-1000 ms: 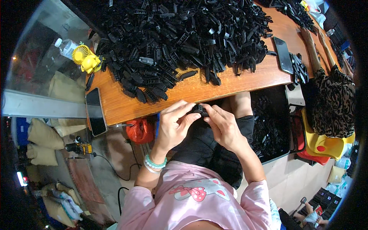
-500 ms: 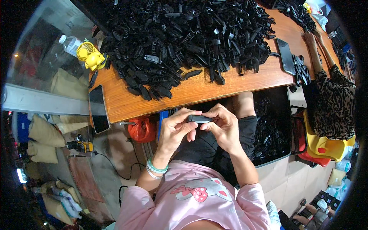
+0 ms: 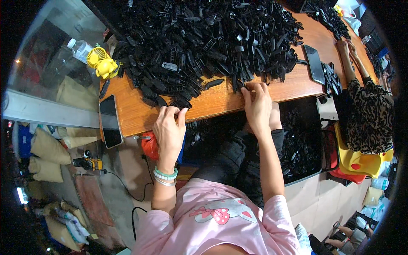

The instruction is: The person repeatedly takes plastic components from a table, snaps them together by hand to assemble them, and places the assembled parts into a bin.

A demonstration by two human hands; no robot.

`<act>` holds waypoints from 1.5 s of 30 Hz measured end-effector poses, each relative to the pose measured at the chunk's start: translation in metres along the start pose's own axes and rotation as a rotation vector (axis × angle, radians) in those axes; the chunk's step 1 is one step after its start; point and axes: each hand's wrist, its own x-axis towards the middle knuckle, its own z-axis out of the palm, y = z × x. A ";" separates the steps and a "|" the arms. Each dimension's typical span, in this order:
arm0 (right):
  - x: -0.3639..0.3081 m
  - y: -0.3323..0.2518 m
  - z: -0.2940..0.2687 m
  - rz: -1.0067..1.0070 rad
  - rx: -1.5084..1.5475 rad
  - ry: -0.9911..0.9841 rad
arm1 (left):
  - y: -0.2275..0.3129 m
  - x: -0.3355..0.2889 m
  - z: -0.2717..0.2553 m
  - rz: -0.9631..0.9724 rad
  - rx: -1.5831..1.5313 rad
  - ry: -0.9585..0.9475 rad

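My left hand (image 3: 168,129), with a pale green bead bracelet and a silver bangle at its wrist, is at the table's front edge. Its thumb and curled fingers close on a small black plastic part (image 3: 182,103) at the front of the heap. Farther right, my right hand (image 3: 258,108) pinches another black plastic part (image 3: 240,84) at the heap's edge, partly hidden by the fingertips. Behind both hands spreads a big heap of black plastic parts (image 3: 212,42). One loose elongated black piece (image 3: 213,83) lies between the hands.
On the wooden table (image 3: 212,106) lie two phones, one at the left edge (image 3: 111,123) and one at right (image 3: 314,63). A yellow fan (image 3: 102,63) stands at left. Below the table is a black tray of parts (image 3: 299,148). A co-worker (image 3: 367,117) sits at right.
Both hands have moved forward from over my lap to the heap and apart. The black plastic part they held together is gone from them; where it went does not show.
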 end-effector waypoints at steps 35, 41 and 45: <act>-0.018 -0.003 -0.026 -0.115 0.447 -0.441 | 0.045 -0.012 0.037 -0.286 -1.040 -0.362; -0.029 -0.003 -0.025 -0.138 0.537 -0.559 | 0.041 -0.010 0.033 -0.197 -0.997 -0.391; -0.038 -0.010 -0.025 -0.184 0.486 -0.529 | 0.045 -0.004 0.020 0.070 -0.719 -0.306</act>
